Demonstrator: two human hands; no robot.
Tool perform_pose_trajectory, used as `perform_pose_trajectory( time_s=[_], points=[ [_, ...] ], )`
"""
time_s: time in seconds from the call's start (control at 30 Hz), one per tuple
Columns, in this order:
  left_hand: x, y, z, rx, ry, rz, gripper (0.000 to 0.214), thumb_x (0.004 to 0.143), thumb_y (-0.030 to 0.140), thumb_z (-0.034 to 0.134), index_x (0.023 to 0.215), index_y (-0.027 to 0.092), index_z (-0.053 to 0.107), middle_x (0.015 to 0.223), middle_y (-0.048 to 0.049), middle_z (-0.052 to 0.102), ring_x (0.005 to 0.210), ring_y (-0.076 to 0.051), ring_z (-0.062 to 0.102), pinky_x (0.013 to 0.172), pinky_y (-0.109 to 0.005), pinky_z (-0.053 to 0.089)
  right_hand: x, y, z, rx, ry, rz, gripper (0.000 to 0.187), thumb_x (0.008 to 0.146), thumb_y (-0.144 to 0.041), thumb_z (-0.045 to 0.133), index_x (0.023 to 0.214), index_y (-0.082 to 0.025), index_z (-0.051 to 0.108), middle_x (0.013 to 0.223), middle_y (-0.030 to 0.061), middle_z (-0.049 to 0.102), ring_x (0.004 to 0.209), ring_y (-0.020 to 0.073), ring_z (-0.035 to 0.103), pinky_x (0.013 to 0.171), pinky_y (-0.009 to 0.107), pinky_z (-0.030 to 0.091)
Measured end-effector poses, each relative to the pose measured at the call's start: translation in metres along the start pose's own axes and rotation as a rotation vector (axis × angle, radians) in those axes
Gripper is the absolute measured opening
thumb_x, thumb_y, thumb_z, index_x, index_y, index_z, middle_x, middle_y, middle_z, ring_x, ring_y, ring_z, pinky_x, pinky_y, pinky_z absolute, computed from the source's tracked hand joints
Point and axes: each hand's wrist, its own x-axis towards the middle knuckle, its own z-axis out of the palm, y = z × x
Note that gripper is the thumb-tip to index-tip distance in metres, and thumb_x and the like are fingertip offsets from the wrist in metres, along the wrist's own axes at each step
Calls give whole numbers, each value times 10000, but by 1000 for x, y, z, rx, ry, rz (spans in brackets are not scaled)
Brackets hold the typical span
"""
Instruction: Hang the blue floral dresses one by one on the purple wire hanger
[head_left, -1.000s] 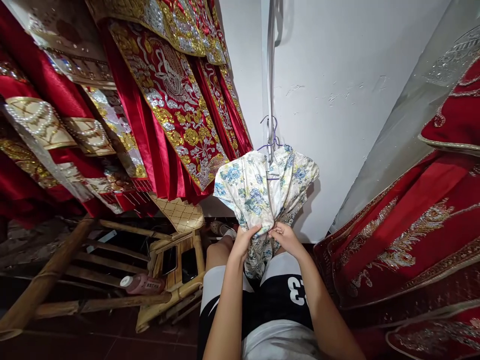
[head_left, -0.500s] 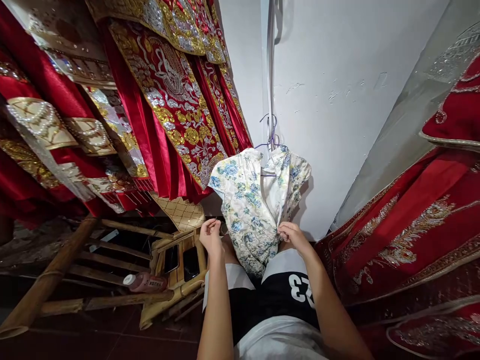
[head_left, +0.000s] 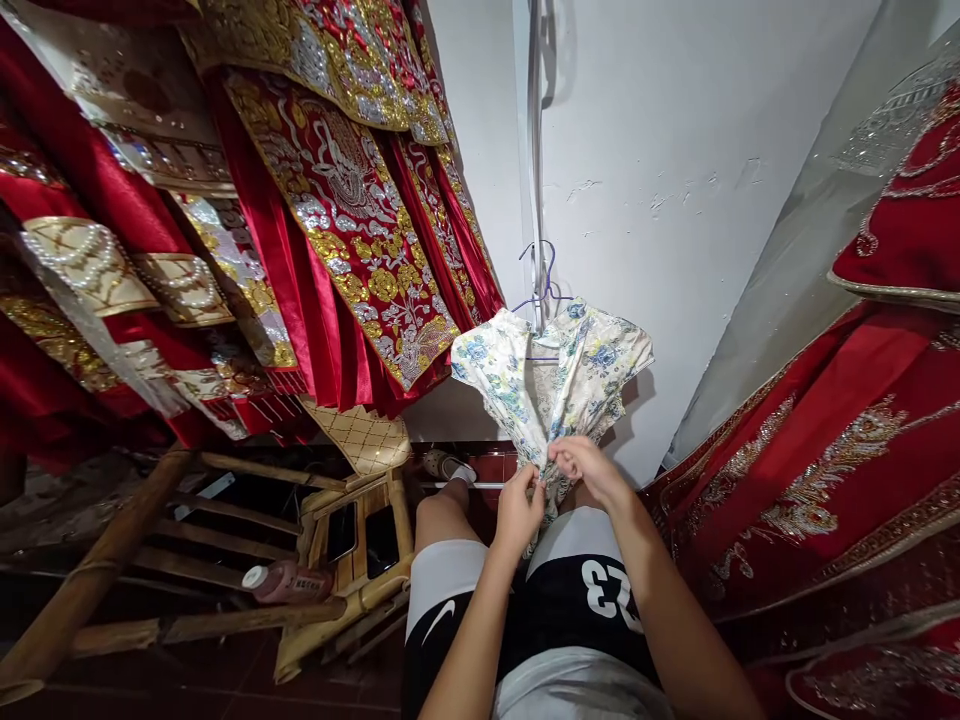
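A white short-sleeved garment with blue flowers (head_left: 600, 365) hangs in front of me on a purple hanger (head_left: 550, 272), its front parted at the neck. My left hand (head_left: 520, 500) pinches one front edge of it. Just above and to the right, my right hand (head_left: 581, 465) pinches the other front edge. Both hands are close together at the middle of the front. The lower part of the garment hangs between my knees, partly hidden by my hands. Any fastener between the fingertips is too small to make out.
Red garments with gold and silver embroidery (head_left: 360, 230) hang at left, and another red embroidered garment (head_left: 810, 480) at right. On the left stands a bamboo chair (head_left: 296, 650) with two phones (head_left: 382, 540) and a pinkish bottle (head_left: 289, 583). A white wall (head_left: 660, 120) lies behind.
My left hand has moved right from beside the garment and now grips its front edge next to my right hand. The garment has shifted right and its lower part is gathered narrower.
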Motion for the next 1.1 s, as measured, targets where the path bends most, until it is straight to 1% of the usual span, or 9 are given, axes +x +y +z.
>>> perform_pose_trajectory(
  time_s=[0.27, 0.47, 0.53, 0.63, 0.7, 0.77, 0.87, 1.0, 1.1],
  points=[
    [-8, 30, 1, 601, -387, -13, 240, 854, 81, 480, 1017, 193, 616, 1023, -124, 711, 911, -288, 697, 779, -351, 476, 66, -128, -14, 172, 124, -248, 209, 767, -276, 653, 645, -218, 494, 438, -73, 374, 380, 66, 231, 343, 213, 165],
    [35, 42, -32, 631, -471, 47, 218, 909, 158, 518, 1093, 163, 634, 954, -144, 729, 899, -322, 708, 787, -403, 514, 59, -148, 3, 161, 131, -336, 166, 783, -265, 663, 671, -174, 581, 448, -49, 457, 375, 58, 333, 355, 183, 201],
    [60, 54, -49, 523, -358, 108, 319, 980, 265, 483, 1275, 171, 559, 909, -103, 725, 836, -278, 697, 769, -376, 515, 50, -143, 6, 120, 144, -373, 166, 782, -275, 667, 672, -169, 603, 453, -42, 484, 387, 61, 367, 366, 178, 219],
    [106, 86, -78, 183, 29, 334, 443, 1028, 303, 421, 1457, 192, 416, 873, -53, 693, 724, -207, 645, 736, -331, 500, 39, -140, 7, 25, 150, -426, 188, 785, -293, 671, 654, -172, 610, 448, -42, 482, 392, 64, 366, 380, 183, 235],
    [137, 109, -93, 62, 171, 507, 358, 1036, 289, 416, 1368, 208, 524, 936, -56, 695, 789, -189, 646, 793, -317, 488, 37, -144, 6, -24, 130, -456, 213, 793, -299, 674, 635, -179, 599, 442, -54, 444, 395, 64, 346, 392, 190, 240],
    [161, 128, -102, 70, 160, 615, 233, 1022, 296, 468, 1088, 184, 660, 905, -60, 698, 822, -192, 645, 801, -308, 473, 38, -148, 4, -56, 120, -487, 232, 807, -308, 675, 630, -188, 585, 444, -70, 390, 402, 63, 312, 406, 198, 235],
    [178, 146, -110, 131, 198, 679, 223, 1001, 268, 514, 847, 170, 642, 795, -43, 662, 750, -174, 605, 748, -298, 438, 45, -143, 3, -117, 175, -496, 241, 810, -316, 658, 618, -201, 569, 463, -74, 357, 425, 71, 272, 428, 217, 208],
    [187, 137, -141, -101, 512, 568, 202, 1003, 242, 522, 824, 177, 591, 817, -22, 628, 780, -143, 571, 767, -286, 415, 46, -102, 4, -201, 246, -413, 256, 741, -293, 665, 537, -203, 539, 475, -44, 417, 465, 93, 300, 447, 243, 185],
    [191, 99, -180, -620, 611, 162, 263, 1006, 203, 517, 744, 188, 507, 773, 6, 585, 769, -111, 539, 774, -261, 420, 35, -61, 9, -157, 233, -355, 303, 745, -348, 646, 520, -216, 492, 467, -47, 370, 457, 97, 286, 450, 258, 184]
  ],
)
